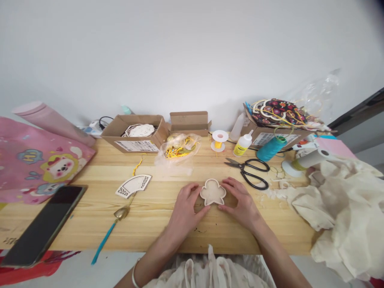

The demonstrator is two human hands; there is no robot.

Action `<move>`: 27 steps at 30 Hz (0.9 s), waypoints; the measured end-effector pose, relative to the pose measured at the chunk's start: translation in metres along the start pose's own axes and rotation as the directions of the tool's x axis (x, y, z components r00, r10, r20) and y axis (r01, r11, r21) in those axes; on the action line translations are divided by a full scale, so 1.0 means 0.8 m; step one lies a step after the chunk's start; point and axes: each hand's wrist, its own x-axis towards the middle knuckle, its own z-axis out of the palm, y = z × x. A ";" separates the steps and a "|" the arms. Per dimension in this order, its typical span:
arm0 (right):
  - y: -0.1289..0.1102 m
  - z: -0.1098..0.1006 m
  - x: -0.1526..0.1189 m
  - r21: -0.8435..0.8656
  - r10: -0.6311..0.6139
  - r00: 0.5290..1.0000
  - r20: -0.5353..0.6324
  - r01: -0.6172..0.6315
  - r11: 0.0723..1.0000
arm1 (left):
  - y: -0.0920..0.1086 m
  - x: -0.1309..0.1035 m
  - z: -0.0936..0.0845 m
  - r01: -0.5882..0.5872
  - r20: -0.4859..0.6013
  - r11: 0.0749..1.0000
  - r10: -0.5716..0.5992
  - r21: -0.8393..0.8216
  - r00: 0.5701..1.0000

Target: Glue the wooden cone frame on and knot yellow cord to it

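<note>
A small flower-shaped wooden piece point(213, 192) with a pale raised rim and a cloth-like beige face lies on the wooden table in front of me. My left hand point(188, 204) grips its left side, thumb at the lower edge and fingers by the upper left. On the opposite side, my right hand point(239, 202) grips it the same way, thumb low and fingers curved around the right lobe. Black-handled scissors point(252, 171) lie just beyond my right hand. Left of my hands rests a fan-shaped wooden pendant point(134, 186) with a yellow cord, a metal bead and a teal tassel point(103, 244).
A phone point(45, 224) and a pink bag point(39, 164) occupy the left. Behind stand cardboard boxes point(109, 140), a bag of yellow cords point(180, 148), a spool point(219, 140), a glue bottle point(243, 143) and teal thread point(271, 149). Crumpled cream cloth point(348, 212) covers the right.
</note>
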 end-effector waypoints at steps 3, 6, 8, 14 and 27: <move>0.001 0.001 -0.001 0.004 0.000 1.000 -0.005 0.000 1.000 | 0.001 0.001 0.000 0.000 0.006 1.000 0.000 0.009 1.000; 0.001 0.001 -0.002 0.003 0.004 1.000 -0.005 -0.004 1.000 | 0.001 0.001 0.001 -0.007 0.001 1.000 0.007 0.012 1.000; 0.001 0.002 -0.002 0.000 0.000 1.000 -0.004 0.000 1.000 | 0.001 0.000 0.001 -0.014 -0.001 1.000 0.014 0.013 1.000; 0.001 0.001 0.000 -0.002 0.002 1.000 -0.004 -0.002 1.000 | -0.001 0.000 0.002 -0.016 -0.001 1.000 0.016 0.026 1.000; 0.000 0.002 -0.001 -0.006 0.007 1.000 -0.001 -0.007 1.000 | -0.002 0.002 0.003 -0.025 -0.025 0.999 0.025 0.024 0.999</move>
